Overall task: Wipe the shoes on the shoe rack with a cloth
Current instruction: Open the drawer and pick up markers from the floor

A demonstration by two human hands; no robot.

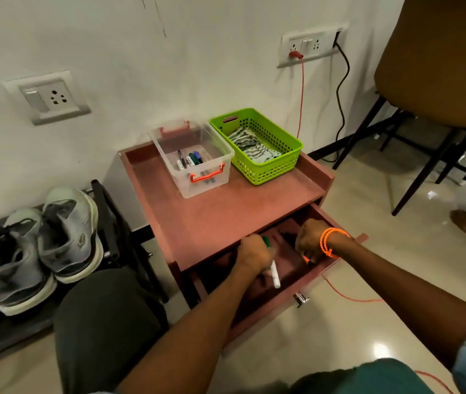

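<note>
Striped cloth (255,147) lying crumpled in the green basket (280,163) at the back right of the reddish surface (209,211), well apart from both hands. Grey shoes (47,245) standing on the black shoe rack (112,220) to the left, untouched. Left hand (254,255) low in the open drawer (325,268), its grip wrapped round a green-capped marker (273,265). Right hand (311,240) also inside the drawer, fingers curled downward; cannot tell whether that grip holds anything.

Likely still searching the drawer. Best to drop the marker, perhaps into the clear box (195,163) with the other pens, free one hand, then reach over the drawer front for the cloth, lifting it straight up so the light basket stays put.
</note>
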